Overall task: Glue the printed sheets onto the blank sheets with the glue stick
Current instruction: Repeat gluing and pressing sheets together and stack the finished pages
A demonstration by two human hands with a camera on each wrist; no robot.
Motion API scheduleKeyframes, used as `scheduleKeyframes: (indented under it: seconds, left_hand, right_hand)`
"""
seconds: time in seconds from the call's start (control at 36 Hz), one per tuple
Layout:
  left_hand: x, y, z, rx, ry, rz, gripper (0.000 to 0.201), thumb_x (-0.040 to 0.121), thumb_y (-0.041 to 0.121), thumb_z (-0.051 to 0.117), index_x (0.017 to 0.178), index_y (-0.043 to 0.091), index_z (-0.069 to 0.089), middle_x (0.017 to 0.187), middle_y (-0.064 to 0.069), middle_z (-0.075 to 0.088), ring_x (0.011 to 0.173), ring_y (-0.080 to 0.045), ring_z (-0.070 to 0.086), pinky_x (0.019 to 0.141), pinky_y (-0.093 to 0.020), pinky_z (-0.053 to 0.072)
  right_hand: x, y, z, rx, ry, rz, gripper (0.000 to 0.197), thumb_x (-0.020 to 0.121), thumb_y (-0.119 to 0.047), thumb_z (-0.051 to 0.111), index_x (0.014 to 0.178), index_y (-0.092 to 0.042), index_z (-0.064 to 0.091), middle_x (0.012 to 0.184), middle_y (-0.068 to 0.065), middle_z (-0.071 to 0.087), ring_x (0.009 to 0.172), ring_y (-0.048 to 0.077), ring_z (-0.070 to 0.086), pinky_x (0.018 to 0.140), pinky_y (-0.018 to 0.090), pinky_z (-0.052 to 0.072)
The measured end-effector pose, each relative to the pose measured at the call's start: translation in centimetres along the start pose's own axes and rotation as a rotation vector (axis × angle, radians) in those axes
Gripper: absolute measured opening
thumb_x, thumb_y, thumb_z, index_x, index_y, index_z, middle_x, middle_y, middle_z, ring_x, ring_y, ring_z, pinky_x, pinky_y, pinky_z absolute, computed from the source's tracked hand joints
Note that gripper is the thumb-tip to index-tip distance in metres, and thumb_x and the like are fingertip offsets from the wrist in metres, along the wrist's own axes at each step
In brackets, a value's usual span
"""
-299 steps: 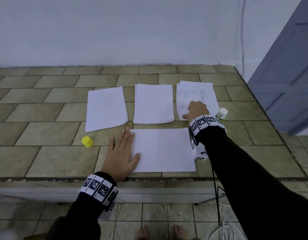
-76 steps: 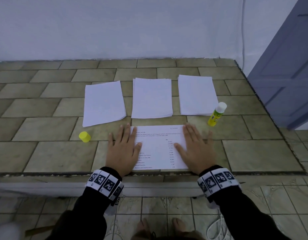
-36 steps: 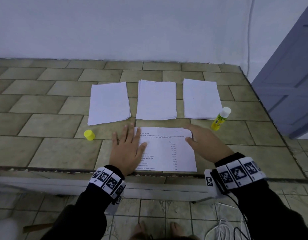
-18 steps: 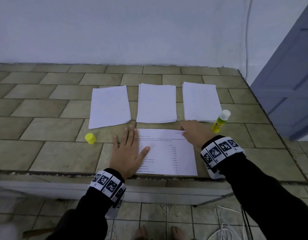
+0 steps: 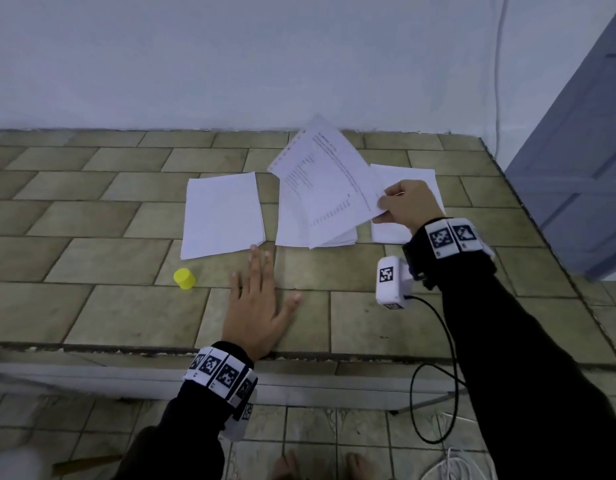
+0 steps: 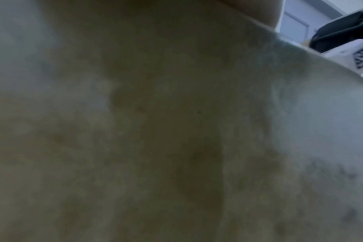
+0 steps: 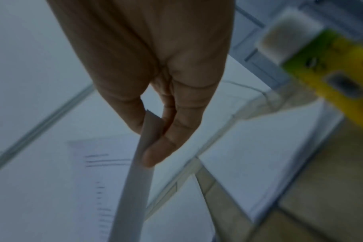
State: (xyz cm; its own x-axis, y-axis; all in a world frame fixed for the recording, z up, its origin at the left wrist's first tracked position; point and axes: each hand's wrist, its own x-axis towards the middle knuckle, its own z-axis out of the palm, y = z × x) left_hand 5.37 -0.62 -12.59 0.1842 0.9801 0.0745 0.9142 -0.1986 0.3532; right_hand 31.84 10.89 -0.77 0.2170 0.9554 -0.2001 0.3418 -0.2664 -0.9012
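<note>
Presently, a printed sheet [image 5: 329,183] is held lifted and tilted above the middle stack of paper [image 5: 296,230], pinched at one edge between thumb and fingers of the right hand [image 5: 408,206]; the pinch is seen close up from the right wrist [image 7: 153,127]. Three stacks are laid in a row toward the back of the tiled counter [image 5: 92,306]: a left stack [image 5: 221,214], the middle stack, and a right stack [image 5: 408,174], partly covered by the right hand. A glue stick [image 7: 329,70], yellow with a white end, is seen blurred just beside the right stack. The left hand [image 5: 256,310] is laid flat, fingers straight, on the bare counter near the front edge. A yellow cap [image 5: 184,278] is found left of that hand.
</note>
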Motion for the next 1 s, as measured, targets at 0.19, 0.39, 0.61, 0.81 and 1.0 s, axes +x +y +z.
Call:
scheduleKeyframes:
  seconds: [0.19,0.39,0.61,0.81,1.0]
  left_hand:
    - [-0.1,0.1,-0.1,0.015,-0.011,-0.009,0.099,0.084,0.079,-0.007,0.157,0.012,-0.006,0.162,-0.004,-0.021,0.152,-0.018,-0.008,0.121,-0.045,-0.005]
    - [-0.1,0.0,-0.1,0.036,-0.023,-0.023,0.098,0.086,0.078,-0.004,0.158,0.012,0.002,0.164,-0.005,-0.015,0.152,-0.018,-0.005,0.122,-0.047,-0.003]
    - [0.0,0.1,-0.2,0.062,-0.039,-0.037,0.099,0.084,0.078,-0.005,0.158,0.012,0.004,0.164,-0.005,-0.012,0.152,-0.016,-0.006,0.122,-0.045,-0.005]
    - [0.0,0.0,-0.4,0.045,-0.035,-0.034,0.101,0.083,0.08,-0.007,0.158,0.014,0.005,0.165,-0.004,-0.01,0.152,-0.016,-0.005,0.123,-0.045,-0.004]
    - [0.1,0.0,-1.3,-0.142,0.012,-0.027,0.09,0.088,0.075,0.01,0.157,0.017,0.016,0.166,-0.003,0.004,0.151,-0.012,0.003,0.123,-0.042,0.0]
  right_hand:
    - [1.5,1.0,3.7,0.038,0.018,0.121,0.021,0.08,0.006,0.064,0.093,-0.002,0.05,0.098,0.011,0.056,0.089,0.033,0.068,0.063,0.035,0.061]
    - [1.8,1.4,5.7,-0.126,-0.022,0.112,0.022,0.084,0.007,0.058,0.069,-0.01,0.056,0.077,0.003,0.061,0.092,0.036,0.07,0.084,0.044,0.057]
    - [2.1,1.2,6.6,-0.532,-0.052,-0.068,0.025,0.089,-0.008,0.061,0.114,-0.007,0.064,0.109,0.007,0.062,0.11,0.027,0.06,0.087,0.032,0.05]
    - [1.8,1.7,7.4,-0.794,-0.114,-0.117,0.026,0.091,-0.011,0.06,0.114,-0.002,0.061,0.119,0.013,0.062,0.108,0.028,0.061,0.084,0.032,0.049]
    - [0.9,1.9,6.9,-0.831,-0.071,-0.186,0.026,0.094,-0.022,0.057,0.116,-0.009,0.058,0.129,0.015,0.042,0.117,0.029,0.045,0.09,0.036,0.044]
